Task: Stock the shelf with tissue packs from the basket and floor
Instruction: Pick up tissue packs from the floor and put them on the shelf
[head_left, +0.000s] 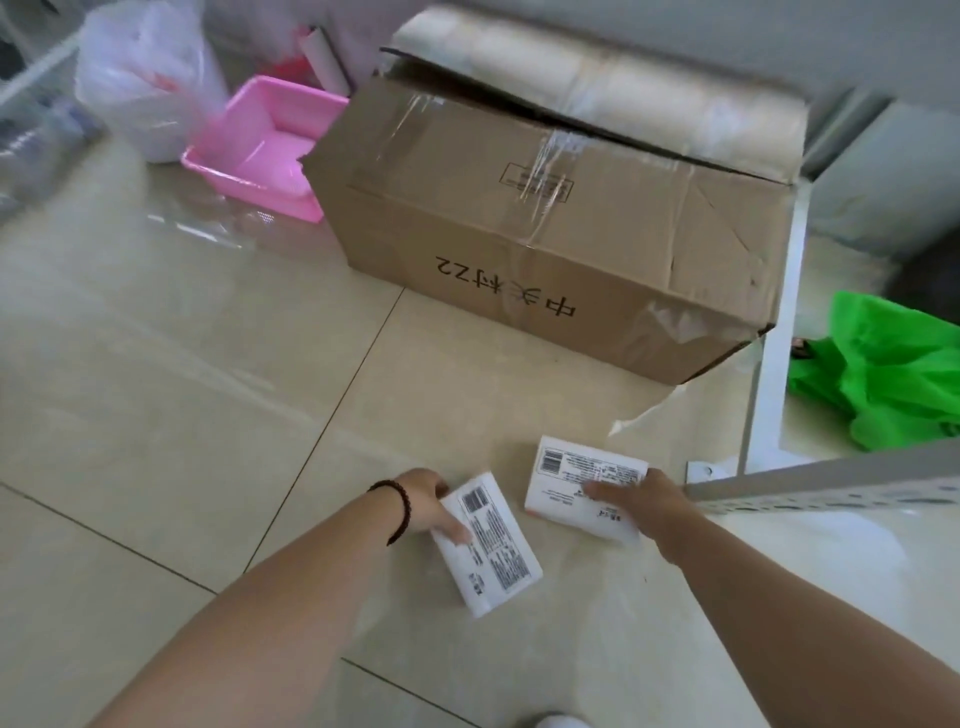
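Floor (171, 395): pale glossy tiles with thin dark grout lines, strong glare across the left half.

A large cardboard box (545, 228) sits on the floor at centre, taped along the top, one flap lifted at the back, handwritten characters on the near face. Behind it lies a bulky roll wrapped in clear plastic (597, 78). To the left of the box, touching or just beside its corner, stands a pink basket (260, 150); what it holds cannot be made out. A white plastic bag (140, 78) sits just behind the basket. On the right, a white shelf post (774, 332) rises from the floor, with a perforated grey shelf edge (831, 493) crossing low at the right. A green bag (883, 374) lies beyond the post.

Left hand (431, 506): fingers curled round the upper end of a white tissue pack (491, 545), thumb on the label side. A dark bracelet (397, 506) is on the wrist.

Right hand (644, 501): fingers wrapped over the right end of a second tissue pack (582, 480), barcode label facing up. Whether either pack rests on the tiles or is just clear of them cannot be told.

Hard to read: the label print is blurred; the top-left corner is smeared; a white shape (558, 721) at the bottom edge is cut off.
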